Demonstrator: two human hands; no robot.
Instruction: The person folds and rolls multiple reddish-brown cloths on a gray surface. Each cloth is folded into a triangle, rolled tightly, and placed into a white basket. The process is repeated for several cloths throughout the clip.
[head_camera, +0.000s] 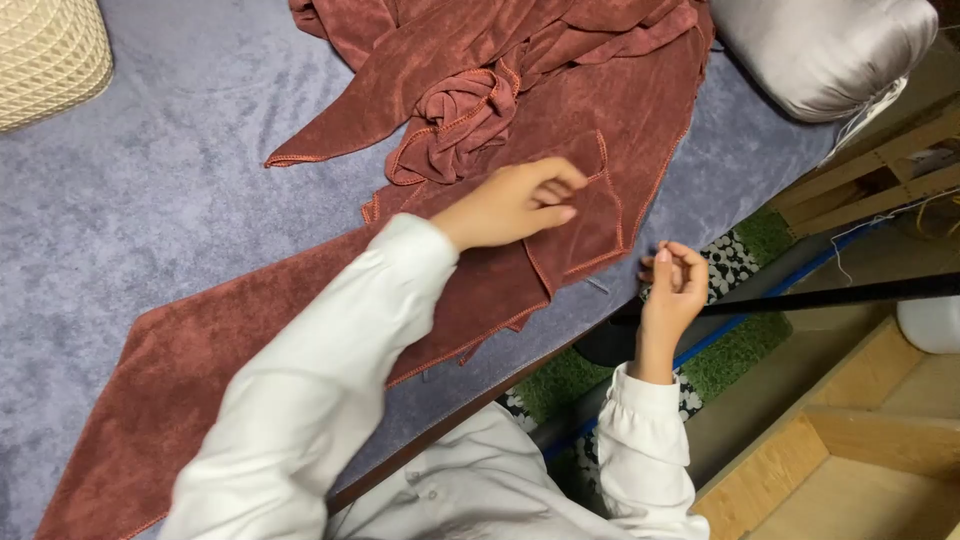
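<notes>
1. The left hand (515, 203) is laid on the reddish-brown cloths (560, 150), which are spread and bunched on a grey-purple covered table (160, 190). Its fingers are curled inward and pressed together, with the fingertips touching the flat cloth just beside a stitched orange hem. It cannot be told whether the fabric is really pinched.
2. The right hand (675, 285) is held off the table edge, above the floor, apart from the cloths. Its fingers are bent and gathered close to the thumb; if something thin is held between them, it cannot be seen.
3. One long cloth is stretched from the lower left corner towards the centre, and it is partly covered by the white sleeve (330, 390).
4. A cream woven basket (45, 55) is seen in the upper left corner.
5. A shiny silver cushion (825, 50) is placed at the upper right.
6. A wooden box (850, 450) is seen at the lower right, and a green mat with a black-and-white patterned strip (735, 260) lies beside the table.
</notes>
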